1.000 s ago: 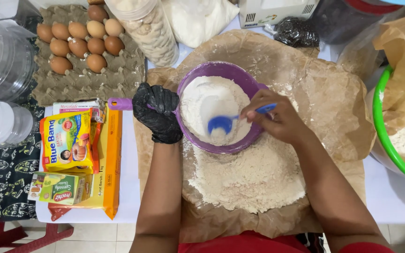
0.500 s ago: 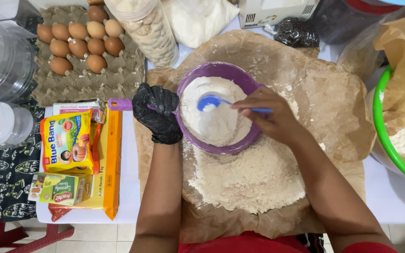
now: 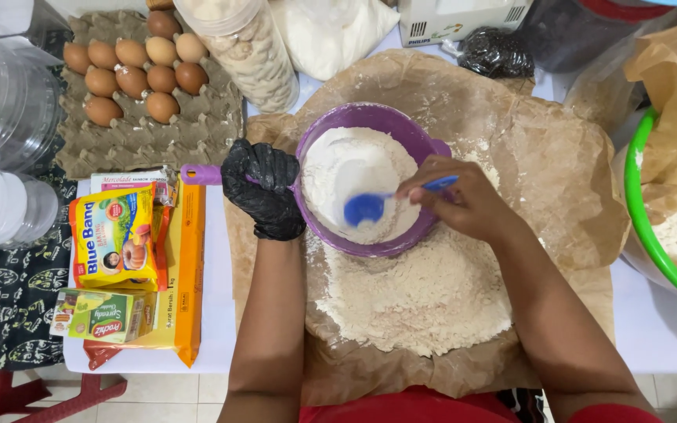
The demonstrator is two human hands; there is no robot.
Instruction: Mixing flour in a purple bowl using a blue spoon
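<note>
My left hand [image 3: 263, 189], in a black glove, grips the handle of a purple sieve [image 3: 370, 117] full of white flour. The sieve is held over a heap of sifted flour [image 3: 413, 294] on brown paper [image 3: 542, 164]. My bare right hand [image 3: 464, 196] holds a blue plastic spoon [image 3: 370, 207] by its handle. The spoon's bowl rests in the flour at the near side of the sieve.
A tray of brown eggs [image 3: 131, 66] sits at the back left beside a clear jar [image 3: 252, 47]. Yellow and orange packets [image 3: 115, 235] and a small green box [image 3: 103, 315] lie at the left. A green-rimmed bowl [image 3: 640, 227] lined with paper stands at the right.
The spoon swept from the near side of the sieve to the far left and back toward me through the flour. My left hand stayed on the handle.
</note>
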